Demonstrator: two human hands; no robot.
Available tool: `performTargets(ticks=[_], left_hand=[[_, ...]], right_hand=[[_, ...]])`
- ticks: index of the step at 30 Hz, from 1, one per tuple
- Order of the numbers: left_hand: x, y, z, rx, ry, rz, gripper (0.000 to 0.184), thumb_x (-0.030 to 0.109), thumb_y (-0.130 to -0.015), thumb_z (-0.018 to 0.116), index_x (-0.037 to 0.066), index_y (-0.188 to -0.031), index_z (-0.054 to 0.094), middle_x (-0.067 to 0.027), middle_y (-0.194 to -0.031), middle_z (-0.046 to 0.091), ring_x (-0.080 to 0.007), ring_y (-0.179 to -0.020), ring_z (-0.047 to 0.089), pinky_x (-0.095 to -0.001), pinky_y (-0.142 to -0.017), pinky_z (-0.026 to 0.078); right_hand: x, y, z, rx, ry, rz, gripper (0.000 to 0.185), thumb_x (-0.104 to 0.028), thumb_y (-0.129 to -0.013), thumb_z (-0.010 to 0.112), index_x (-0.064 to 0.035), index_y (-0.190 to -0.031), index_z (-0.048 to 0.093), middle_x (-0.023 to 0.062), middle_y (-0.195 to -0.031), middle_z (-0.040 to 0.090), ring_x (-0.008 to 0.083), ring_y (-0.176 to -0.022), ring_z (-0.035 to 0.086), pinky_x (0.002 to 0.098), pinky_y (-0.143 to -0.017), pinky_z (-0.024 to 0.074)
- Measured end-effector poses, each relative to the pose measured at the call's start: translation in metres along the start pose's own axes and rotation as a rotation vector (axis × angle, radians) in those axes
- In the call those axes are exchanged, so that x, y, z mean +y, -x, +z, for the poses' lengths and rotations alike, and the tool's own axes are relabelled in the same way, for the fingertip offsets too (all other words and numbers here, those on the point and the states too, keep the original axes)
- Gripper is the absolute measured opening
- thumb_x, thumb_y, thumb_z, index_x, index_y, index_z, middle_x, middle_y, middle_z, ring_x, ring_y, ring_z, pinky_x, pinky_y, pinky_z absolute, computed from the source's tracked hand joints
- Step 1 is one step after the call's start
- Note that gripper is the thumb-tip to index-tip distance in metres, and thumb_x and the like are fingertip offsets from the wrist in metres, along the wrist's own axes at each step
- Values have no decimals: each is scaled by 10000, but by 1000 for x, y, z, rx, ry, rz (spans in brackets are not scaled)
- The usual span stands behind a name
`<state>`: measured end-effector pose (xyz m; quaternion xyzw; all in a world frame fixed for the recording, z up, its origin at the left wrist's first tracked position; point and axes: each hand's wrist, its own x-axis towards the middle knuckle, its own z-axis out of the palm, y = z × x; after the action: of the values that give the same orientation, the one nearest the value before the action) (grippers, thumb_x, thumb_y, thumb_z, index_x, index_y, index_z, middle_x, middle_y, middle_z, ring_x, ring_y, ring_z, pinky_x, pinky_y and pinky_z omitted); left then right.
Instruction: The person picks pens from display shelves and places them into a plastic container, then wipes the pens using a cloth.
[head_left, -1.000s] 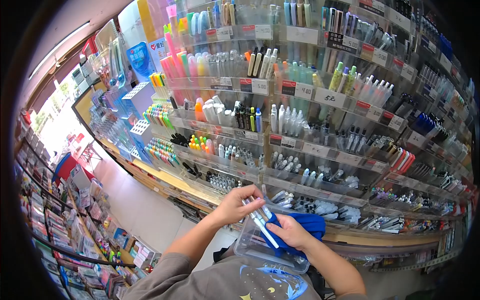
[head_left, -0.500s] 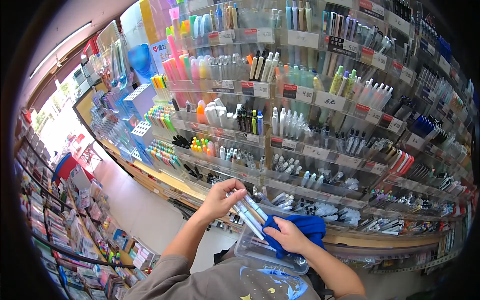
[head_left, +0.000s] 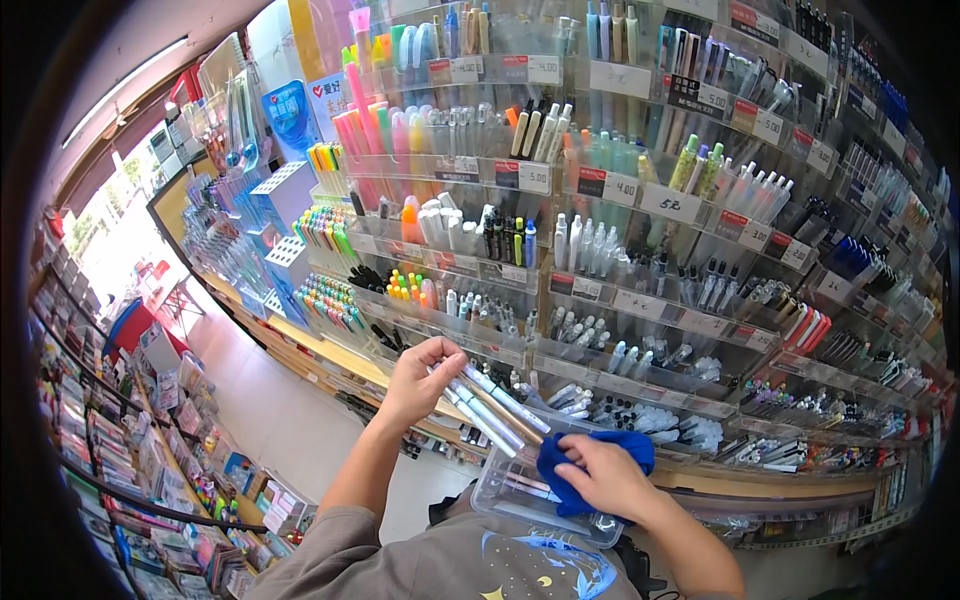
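Several pens (head_left: pixel 492 408), white, pale blue and brown, are fanned out in my left hand (head_left: pixel 425 380), whose fingers pinch them at their upper ends. My right hand (head_left: pixel 597 472) grips a bunched blue cloth (head_left: pixel 630 455), close to the pens' lower ends. Beneath both lies a clear plastic box (head_left: pixel 490 497) against my body, with a few pens (head_left: pixel 528 485) inside it. The cloth hangs partly over the box and hides its right part.
A tall clear rack (head_left: pixel 640 300) packed with pens and markers and bearing price labels rises in front. A wooden ledge (head_left: pixel 300 352) runs along its base. Stationery shelves (head_left: pixel 130 440) stand at the left across a pale floor (head_left: pixel 235 385), with a bright doorway (head_left: pixel 110 225) beyond.
My left hand has moved up and left, carrying the pens out of the cloth and away from my right hand. My right hand and the cloth have shifted slightly right.
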<state>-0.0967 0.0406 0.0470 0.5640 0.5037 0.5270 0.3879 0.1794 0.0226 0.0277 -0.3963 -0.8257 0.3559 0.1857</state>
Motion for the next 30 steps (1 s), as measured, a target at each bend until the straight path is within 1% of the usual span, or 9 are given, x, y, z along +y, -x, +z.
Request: performTargets(ticks=[1, 4, 8, 13, 17, 18, 21, 25, 30], left_hand=[[-1, 0, 1, -8, 26, 1, 128, 139, -854, 543, 22, -803, 535, 34, -701, 515, -26, -639, 448, -177, -575, 363], [-6, 1, 11, -41, 104, 9, 127, 139, -860, 536, 21, -810, 531, 33, -699, 512, -26, -637, 445, -176, -574, 363], [-10, 3, 30, -90, 109, 52, 127, 142, -870, 530, 28, -815, 527, 40, -702, 499, -24, -648, 435, -180, -584, 363], [-10, 7, 34, -25, 180, 46, 117, 141, -876, 521, 34, -829, 520, 46, -692, 491, -21, -630, 428, -174, -565, 357], [-18, 6, 21, 128, 258, 13, 107, 149, -887, 500, 65, -822, 510, 51, -651, 487, -6, -566, 432, -148, -483, 338], [-22, 6, 15, 158, 317, -48, 105, 152, -890, 494, 60, -839, 506, 35, -704, 485, -31, -623, 441, -169, -570, 365], [-18, 4, 9, 231, 608, -91, 115, 174, -891, 496, 75, -830, 494, 44, -655, 440, -22, -554, 406, -160, -490, 334], [-14, 4, 7, 266, 663, -195, 123, 190, -897, 480, 93, -821, 482, 47, -604, 431, -24, -487, 389, -159, -419, 314], [-7, 0, 4, 172, 691, -186, 113, 191, -895, 487, 112, -814, 478, 46, -653, 473, -18, -493, 401, -164, -404, 291]], right_hand=[[-9, -1, -8, -3, -123, 103, 333, -194, -785, 590, -3, -1048, 517, 155, -880, 609, 278, -799, 601, 335, -707, 475], [-11, -9, -13, 140, -261, -18, 374, -181, -794, 612, -1, -1093, 475, 129, -917, 604, 210, -825, 598, 317, -702, 478], [-16, -14, 1, -148, -990, 183, 364, -70, -832, 570, -4, -1155, 416, 68, -825, 582, 114, -732, 565, 238, -662, 470], [-9, -10, 2, -137, -1026, 295, 378, -50, -829, 560, 12, -1168, 404, 72, -772, 588, 103, -669, 550, 218, -606, 449], [7, -2, -15, -352, -934, 271, 309, -81, -859, 515, 20, -1143, 448, 55, -757, 581, 101, -652, 538, 216, -597, 445], [12, 1, -20, -357, -1021, 300, 300, -88, -855, 522, 20, -1127, 459, 60, -766, 579, 107, -664, 543, 221, -609, 449], [20, 5, -28, -348, -1242, 321, 262, -95, -849, 525, 7, -1085, 477, 74, -806, 575, 137, -723, 559, 251, -669, 458], [24, 6, -31, -321, -1401, 176, 182, -64, -851, 500, -44, -1025, 450, 113, -920, 578, 239, -887, 582, 346, -834, 452], [30, 1, -28, -325, -1345, 172, 155, -51, -865, 465, -47, -1018, 442, 175, -1008, 574, 283, -997, 559, 368, -875, 438]])
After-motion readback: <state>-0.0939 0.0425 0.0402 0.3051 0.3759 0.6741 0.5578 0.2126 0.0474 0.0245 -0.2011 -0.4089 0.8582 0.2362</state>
